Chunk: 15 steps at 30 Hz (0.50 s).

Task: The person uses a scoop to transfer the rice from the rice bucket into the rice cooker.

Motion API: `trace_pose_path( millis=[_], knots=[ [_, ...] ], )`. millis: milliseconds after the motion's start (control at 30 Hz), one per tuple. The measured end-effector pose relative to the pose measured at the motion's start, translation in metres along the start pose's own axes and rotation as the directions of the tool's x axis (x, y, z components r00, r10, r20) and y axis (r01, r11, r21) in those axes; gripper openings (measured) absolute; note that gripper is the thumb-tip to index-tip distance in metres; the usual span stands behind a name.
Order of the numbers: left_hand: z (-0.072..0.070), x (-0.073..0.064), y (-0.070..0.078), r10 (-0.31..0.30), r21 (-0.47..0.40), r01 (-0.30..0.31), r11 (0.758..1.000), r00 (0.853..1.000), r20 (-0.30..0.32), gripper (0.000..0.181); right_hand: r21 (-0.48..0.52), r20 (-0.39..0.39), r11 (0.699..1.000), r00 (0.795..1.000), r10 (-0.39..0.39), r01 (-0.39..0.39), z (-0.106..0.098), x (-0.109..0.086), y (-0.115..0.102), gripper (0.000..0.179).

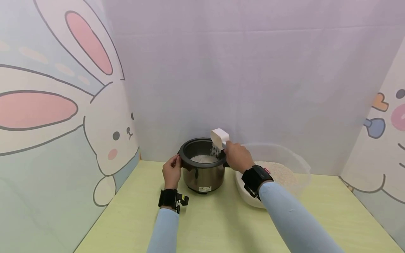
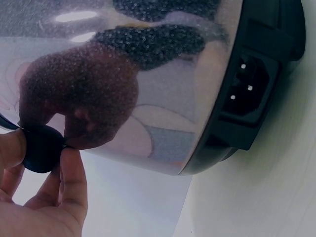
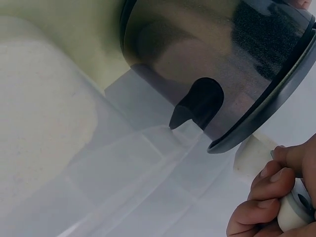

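Has on the yellow table [image 1: 126, 219] a clear tub [image 1: 253, 201] just right of a lidless rice cooker [image 1: 204, 177]. With the right hand [image 1: 238, 156], the nearer one, grips the white scoop [image 1: 220, 136], long axis running left and away from the grip, cup tipped over the cooker's right inner side. With the left hand [image 1: 172, 174], pinches the black side handle [image 2: 42, 148]. Spills white grains [image 1: 216, 151] inside.

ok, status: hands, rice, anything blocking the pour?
Left hand pinching black side handle. Right hand gripping tilted scoop. Rice falling into cooker. No visible blockage.
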<state>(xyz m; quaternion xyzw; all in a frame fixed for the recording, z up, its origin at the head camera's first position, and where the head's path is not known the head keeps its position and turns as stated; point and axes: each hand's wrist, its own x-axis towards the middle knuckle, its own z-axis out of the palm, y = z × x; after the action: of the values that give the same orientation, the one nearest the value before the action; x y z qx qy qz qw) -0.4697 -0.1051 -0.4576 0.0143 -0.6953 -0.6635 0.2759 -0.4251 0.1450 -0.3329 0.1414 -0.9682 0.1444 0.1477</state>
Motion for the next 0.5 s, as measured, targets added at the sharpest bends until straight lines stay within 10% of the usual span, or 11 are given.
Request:
trace_pose_path(
  millis=[500],
  knots=[
    [-0.0028,-0.0011,0.0021,0.012,0.004,-0.012,1.0,1.0,-0.001,0.022,-0.128,0.011,0.985,0.993,-0.115,0.116,0.0022,-0.0062,0.0089,0.023]
  ],
)
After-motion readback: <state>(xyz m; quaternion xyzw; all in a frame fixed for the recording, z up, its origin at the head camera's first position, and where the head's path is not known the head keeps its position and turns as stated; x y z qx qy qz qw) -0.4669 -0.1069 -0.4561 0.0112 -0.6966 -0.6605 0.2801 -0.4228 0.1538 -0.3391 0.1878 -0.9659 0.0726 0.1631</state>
